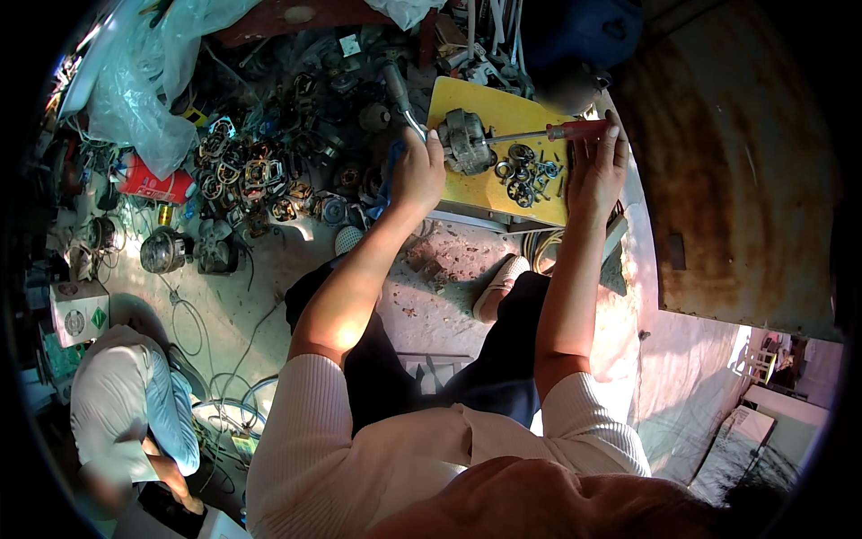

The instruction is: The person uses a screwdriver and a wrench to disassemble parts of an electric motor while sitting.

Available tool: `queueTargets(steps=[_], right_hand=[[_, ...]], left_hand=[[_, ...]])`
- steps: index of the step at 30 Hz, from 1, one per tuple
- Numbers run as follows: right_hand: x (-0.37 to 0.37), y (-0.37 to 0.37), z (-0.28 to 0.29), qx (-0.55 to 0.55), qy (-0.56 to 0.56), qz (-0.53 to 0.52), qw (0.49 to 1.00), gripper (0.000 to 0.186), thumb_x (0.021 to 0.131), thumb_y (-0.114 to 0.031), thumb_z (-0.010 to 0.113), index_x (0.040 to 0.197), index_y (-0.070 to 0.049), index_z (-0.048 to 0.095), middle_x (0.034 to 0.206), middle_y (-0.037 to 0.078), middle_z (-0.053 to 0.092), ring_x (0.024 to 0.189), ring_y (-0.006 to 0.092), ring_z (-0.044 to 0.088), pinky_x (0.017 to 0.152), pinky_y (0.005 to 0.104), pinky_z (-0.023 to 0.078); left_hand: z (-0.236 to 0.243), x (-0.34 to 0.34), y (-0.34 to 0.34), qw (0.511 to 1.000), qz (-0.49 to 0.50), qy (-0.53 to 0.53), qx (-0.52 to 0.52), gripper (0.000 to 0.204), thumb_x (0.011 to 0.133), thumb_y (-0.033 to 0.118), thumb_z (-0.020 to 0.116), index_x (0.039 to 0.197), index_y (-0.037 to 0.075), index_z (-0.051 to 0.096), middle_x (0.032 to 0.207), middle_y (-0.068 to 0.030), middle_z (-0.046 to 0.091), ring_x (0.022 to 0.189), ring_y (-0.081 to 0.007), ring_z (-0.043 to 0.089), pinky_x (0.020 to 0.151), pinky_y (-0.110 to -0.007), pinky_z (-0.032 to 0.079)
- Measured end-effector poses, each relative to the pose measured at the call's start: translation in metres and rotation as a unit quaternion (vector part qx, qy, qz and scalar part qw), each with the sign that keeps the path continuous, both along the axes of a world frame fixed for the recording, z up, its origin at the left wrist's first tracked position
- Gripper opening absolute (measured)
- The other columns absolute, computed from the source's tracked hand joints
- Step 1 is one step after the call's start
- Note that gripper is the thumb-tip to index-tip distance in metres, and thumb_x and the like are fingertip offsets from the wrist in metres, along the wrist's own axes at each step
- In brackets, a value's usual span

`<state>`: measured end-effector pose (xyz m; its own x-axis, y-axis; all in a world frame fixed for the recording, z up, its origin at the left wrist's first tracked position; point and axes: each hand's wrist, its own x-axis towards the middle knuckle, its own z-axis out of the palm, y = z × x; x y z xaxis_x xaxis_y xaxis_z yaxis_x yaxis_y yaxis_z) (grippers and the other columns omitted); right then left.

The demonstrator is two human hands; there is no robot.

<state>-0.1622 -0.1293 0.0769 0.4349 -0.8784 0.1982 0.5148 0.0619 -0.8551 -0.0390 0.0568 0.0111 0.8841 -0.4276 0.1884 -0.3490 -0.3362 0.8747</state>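
Observation:
A grey metal motor part [465, 142] sits on a yellow board [458, 94]. My right hand [599, 171], right of the board, holds a screwdriver [575, 131] by its red handle. The screwdriver's shaft points left, and its tip meets the motor part's right side. My left hand [419, 175] is at the part's left, closed on the metal end of a grey-handled tool [395, 85] that slants up and away. Its exact kind I cannot make out. Several metal rings and bearings [519, 171] lie with small screws [546, 175] on the board's near right.
A heap of motor parts and wire coils [260, 171] covers the floor at left, beside a red package [157, 180]. A rusty metal sheet [736, 180] stands at right. Another person [126, 404] bends over at lower left. Loose cables [215, 359] cross the floor.

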Motion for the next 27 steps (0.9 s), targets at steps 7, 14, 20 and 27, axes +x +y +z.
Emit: queueTargets(steps=[7,14,20,27], right_hand=[[0.001,0.006,0.005,-0.042,-0.055,0.037,0.997,0.038,0.095,-0.023,0.054,0.126,-0.003,0.05,0.114,0.01,0.058,0.107,0.0188,0.057,0.093,0.0338,0.047],[0.004,0.001,-0.005,-0.023,-0.008,-0.009,1.0,0.036,0.097,-0.019,0.049,0.13,-0.003,0.046,0.121,0.012,0.055,0.112,0.0214,0.054,0.096,0.0364,0.045],[0.005,0.01,0.005,-0.031,-0.073,0.045,0.996,0.037,0.095,-0.02,0.053,0.128,-0.003,0.047,0.113,0.01,0.057,0.107,0.019,0.056,0.095,0.0351,0.046],[0.002,0.003,-0.003,-0.04,-0.007,0.005,0.999,0.038,0.097,-0.02,0.05,0.131,-0.004,0.044,0.124,0.012,0.053,0.114,0.0225,0.052,0.098,0.0382,0.042]], left_hand=[[-0.001,0.001,0.001,1.0,-0.004,-0.003,-0.002,0.031,0.098,0.029,0.035,0.102,-0.002,0.034,0.081,-0.031,0.06,0.077,-0.0495,0.056,0.063,-0.053,0.043],[0.003,-0.001,0.001,1.0,0.0,-0.005,0.007,0.031,0.098,0.029,0.035,0.102,-0.002,0.034,0.08,-0.0308,0.06,0.077,-0.0489,0.057,0.062,-0.053,0.043],[0.003,0.0,0.001,1.0,-0.002,-0.003,0.002,0.031,0.098,0.029,0.036,0.103,-0.002,0.035,0.079,-0.0301,0.061,0.077,-0.0489,0.057,0.062,-0.053,0.043],[0.0,0.0,0.0,1.0,0.004,-0.001,-0.009,0.03,0.098,0.028,0.036,0.103,-0.002,0.036,0.082,-0.0307,0.06,0.079,-0.0494,0.056,0.064,-0.053,0.043]])
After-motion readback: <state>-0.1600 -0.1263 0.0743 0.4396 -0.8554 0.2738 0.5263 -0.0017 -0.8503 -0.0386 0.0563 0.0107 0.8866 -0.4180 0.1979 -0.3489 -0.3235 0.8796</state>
